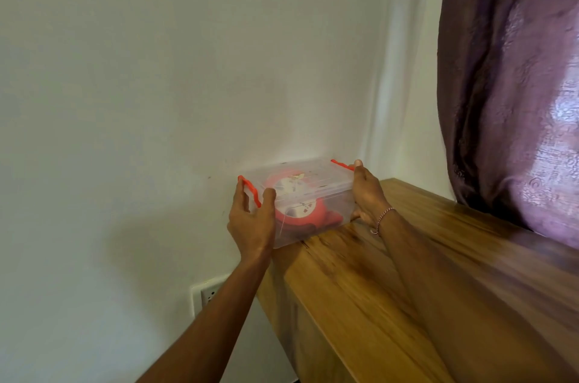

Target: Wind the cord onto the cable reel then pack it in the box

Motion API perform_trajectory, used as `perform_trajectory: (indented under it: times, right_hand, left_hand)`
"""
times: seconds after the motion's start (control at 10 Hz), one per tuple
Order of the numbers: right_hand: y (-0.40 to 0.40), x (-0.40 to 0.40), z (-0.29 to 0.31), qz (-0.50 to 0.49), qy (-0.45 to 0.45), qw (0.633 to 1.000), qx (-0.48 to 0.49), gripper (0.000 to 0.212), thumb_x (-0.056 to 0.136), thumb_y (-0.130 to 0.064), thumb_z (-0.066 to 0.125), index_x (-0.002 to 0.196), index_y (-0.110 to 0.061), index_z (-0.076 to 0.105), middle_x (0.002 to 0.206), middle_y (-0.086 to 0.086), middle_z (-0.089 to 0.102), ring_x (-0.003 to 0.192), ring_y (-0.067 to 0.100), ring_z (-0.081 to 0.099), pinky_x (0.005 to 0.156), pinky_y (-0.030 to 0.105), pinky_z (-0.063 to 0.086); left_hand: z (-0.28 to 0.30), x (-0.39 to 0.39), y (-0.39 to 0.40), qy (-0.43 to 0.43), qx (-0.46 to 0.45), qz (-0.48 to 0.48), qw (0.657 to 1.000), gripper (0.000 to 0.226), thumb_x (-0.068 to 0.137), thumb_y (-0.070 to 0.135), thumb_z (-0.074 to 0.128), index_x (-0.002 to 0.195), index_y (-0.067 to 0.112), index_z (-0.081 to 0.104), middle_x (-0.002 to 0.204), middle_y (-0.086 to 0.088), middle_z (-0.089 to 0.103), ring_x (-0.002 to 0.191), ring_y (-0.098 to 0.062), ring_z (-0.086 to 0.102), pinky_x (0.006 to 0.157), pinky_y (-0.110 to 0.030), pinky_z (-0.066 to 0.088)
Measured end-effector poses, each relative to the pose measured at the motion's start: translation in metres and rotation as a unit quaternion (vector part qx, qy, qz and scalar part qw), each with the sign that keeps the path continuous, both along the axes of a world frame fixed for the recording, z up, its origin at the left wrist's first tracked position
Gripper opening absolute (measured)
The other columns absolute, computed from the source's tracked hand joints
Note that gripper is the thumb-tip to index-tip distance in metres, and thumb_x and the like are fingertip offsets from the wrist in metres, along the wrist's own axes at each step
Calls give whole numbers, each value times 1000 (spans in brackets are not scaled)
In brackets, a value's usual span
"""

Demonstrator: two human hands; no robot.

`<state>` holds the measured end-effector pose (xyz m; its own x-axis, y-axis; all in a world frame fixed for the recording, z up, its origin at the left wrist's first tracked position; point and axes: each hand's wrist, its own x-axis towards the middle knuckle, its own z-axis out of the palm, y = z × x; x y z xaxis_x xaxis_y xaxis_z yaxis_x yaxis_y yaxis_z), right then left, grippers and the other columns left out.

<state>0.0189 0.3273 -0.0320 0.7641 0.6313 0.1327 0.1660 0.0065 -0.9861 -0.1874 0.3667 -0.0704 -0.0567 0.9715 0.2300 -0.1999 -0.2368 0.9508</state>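
Worktop under both hands. Box between them at the worktop's far corner, lid on, cable reel inside. Left hand and right hand clamp its ends. Likely light, rigid, slick plastic; grip ends below the latches.

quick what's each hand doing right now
Left hand: closed on the left end of the clear box, by its orange latch.
Right hand: closed on the box's right end.

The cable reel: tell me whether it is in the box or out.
In. The red cable reel shows through the walls of the clear plastic box, under its lid with orange latches.
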Motion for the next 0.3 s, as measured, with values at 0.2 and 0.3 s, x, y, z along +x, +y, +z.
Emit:
perform_trajectory:
  times: [0.2, 0.3]
  right_hand:
    - [-24, -15, 0, -88, -198, 973, -78, 62, 101, -52, 19, 147, -14, 32, 146, 14, 45, 131, 33, 45, 100, 40, 41]
    - [-48, -20, 4, -101, -247, 961, -76, 56, 103, -46, 26, 150, -15, 29, 153, 12, 37, 138, 30, 37, 108, 39, 34]
  left_hand:
    - [6, -5, 1, 223, 54, 155, 961, 82, 85, 60, 73, 147, 12, 50, 151, -14, 53, 139, -36, 50, 108, -57, 48]
    - [10, 0, -3, 292, 230, 157, 915, 73, 87, 47, 73, 141, 2, 53, 145, -22, 55, 138, -42, 48, 115, -55, 40]
